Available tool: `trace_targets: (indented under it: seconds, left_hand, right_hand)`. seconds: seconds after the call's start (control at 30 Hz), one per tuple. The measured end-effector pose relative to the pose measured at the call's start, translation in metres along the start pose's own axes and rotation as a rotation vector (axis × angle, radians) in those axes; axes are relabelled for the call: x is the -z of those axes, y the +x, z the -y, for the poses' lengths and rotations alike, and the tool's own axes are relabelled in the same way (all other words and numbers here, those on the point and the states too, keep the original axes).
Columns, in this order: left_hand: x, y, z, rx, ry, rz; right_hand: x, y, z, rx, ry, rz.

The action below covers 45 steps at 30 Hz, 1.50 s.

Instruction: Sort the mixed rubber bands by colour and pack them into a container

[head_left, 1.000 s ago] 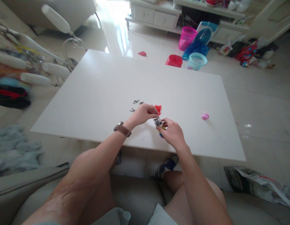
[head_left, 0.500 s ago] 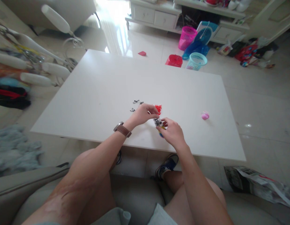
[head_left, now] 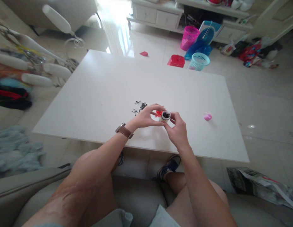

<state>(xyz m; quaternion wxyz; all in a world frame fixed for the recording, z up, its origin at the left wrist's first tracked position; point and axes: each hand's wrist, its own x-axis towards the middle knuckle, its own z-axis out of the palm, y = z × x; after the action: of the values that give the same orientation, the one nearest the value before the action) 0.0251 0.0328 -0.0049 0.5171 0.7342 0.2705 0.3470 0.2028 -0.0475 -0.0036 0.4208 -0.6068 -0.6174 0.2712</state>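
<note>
A small clear jar (head_left: 163,119) with black contents showing through its round mouth is held just above the table, mouth facing up toward me. My right hand (head_left: 178,127) grips it from the right, thumb at the near side. My left hand (head_left: 146,117) curves around from the left, thumb and fingers closed about the jar. Behind and partly under my left hand lies a heap of small red pieces (head_left: 158,113). Small black looped pieces (head_left: 143,106), perhaps elastic bands, lie loose to the left, partly hidden by that hand.
The white table (head_left: 108,82) extends around both hands. A small pink object (head_left: 208,116) sits on its right side. Past the far edge stand a red stool or tub (head_left: 176,61), a light blue basket (head_left: 198,61) and a pink basket (head_left: 189,37).
The jar has turned from tilted to upright, its mouth now visible. My left hand has opened from a pinch near its top to a wider hold around it. More black pieces show.
</note>
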Motion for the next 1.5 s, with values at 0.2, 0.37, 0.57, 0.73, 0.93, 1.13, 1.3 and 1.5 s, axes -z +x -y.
trace_targets:
  seconds: [0.2,0.37,0.57,0.73,0.93,1.13,1.3,1.5]
  left_hand:
    - [-0.005,0.001,0.005,-0.002,-0.022,-0.027]
    - [-0.005,0.002,0.008,0.028,0.005,-0.084]
    - [-0.006,0.002,0.005,0.009,0.117,-0.079]
    - [-0.01,0.0,0.008,-0.049,0.233,-0.039]
    - [-0.017,-0.002,0.014,-0.072,0.272,-0.007]
    - [-0.02,-0.005,0.011,-0.061,0.305,0.04]
    - [-0.018,-0.003,0.009,-0.041,0.274,0.016]
    - [-0.013,0.0,0.006,-0.009,0.222,-0.045]
  right_hand:
    - [0.0,-0.001,0.002,0.01,-0.087,0.089]
    - [0.001,-0.002,0.005,0.094,-0.213,-0.007]
    - [0.004,-0.002,0.004,0.251,-0.459,0.075]
    - [0.003,-0.002,-0.002,0.258,-0.559,0.147]
    - [0.005,-0.004,-0.003,0.233,-0.627,0.227]
    - [0.006,-0.003,-0.005,0.24,-0.667,0.304]
    - [0.006,-0.002,-0.002,0.204,-0.615,0.243]
    - [0.009,-0.001,0.006,0.204,-0.492,0.122]
